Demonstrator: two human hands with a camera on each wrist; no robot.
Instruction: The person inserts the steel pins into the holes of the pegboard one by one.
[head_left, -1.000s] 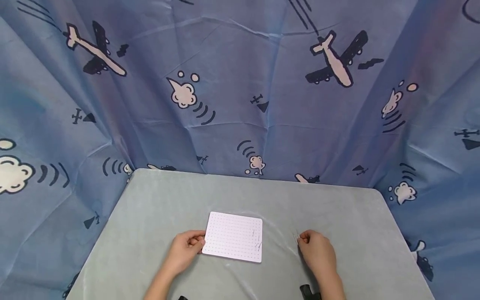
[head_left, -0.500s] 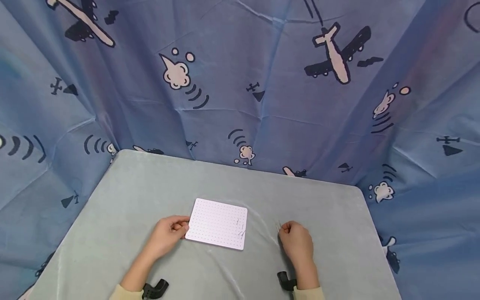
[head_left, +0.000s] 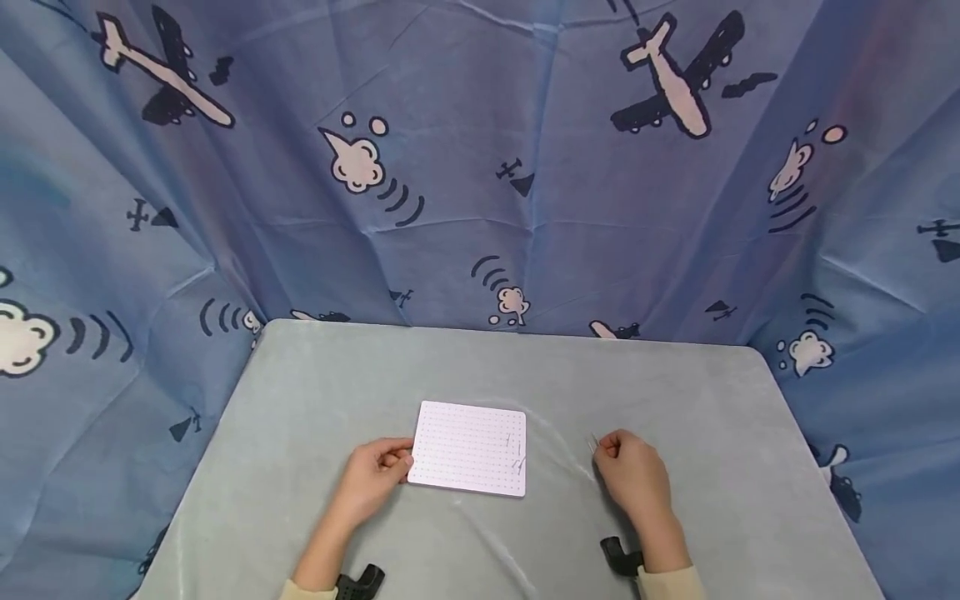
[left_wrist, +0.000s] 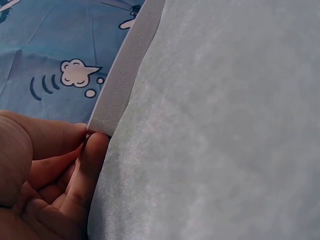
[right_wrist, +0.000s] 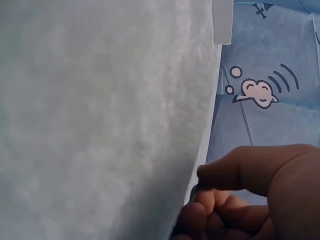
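A thin white board (head_left: pixel 468 448) with a grid of small dots lies on the table. A few fine dark lines or slivers show near its right edge. My left hand (head_left: pixel 369 479) pinches the board's left edge between thumb and finger; in the left wrist view the board's pale side (left_wrist: pixel 122 75) rises from those fingertips. Right of the board and apart from it, my right hand (head_left: pixel 633 475) pinches a thin, two-pronged metal thing (head_left: pixel 592 444) whose slender ends point away from me. In the right wrist view only a dark sliver of it shows, mostly hidden by the fingers.
A pale grey-green cloth with soft creases covers the table (head_left: pixel 375 367). Behind and on both sides hangs a blue curtain (head_left: pixel 450 167) printed with planes and clouds. A black strap mount sits at the left wrist (head_left: pixel 360 582) and another at the right wrist (head_left: pixel 621 557).
The head view swings, which shifts everything in the picture and back again. Both hands keep their grips, and the board stays in the same place on the table.
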